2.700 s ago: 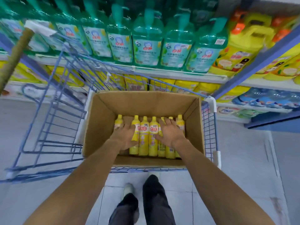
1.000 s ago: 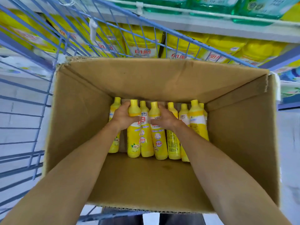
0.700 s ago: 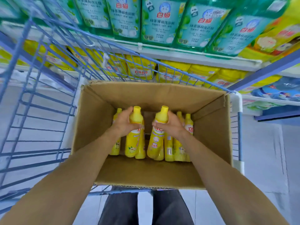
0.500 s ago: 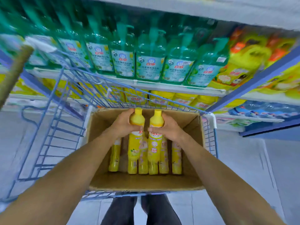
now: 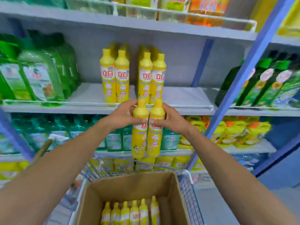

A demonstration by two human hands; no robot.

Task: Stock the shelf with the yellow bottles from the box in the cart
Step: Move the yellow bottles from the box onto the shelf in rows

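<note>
Held two yellow bottles upright and touching at centre view, just below the shelf edge. Took one in the left hand and one in the right hand, each grip wrapped round the shoulder under the cap. Judged them full, fairly heavy, stiff-walled, with glossy labels likely to slip; reckoned the shoulder the surest hold. Noted four stocked bottles at 12 o'clock, bare shelf at 1 o'clock, green bottles at 9 o'clock, and a cardboard box in the blue cart at 6 o'clock, with more inside.
</note>
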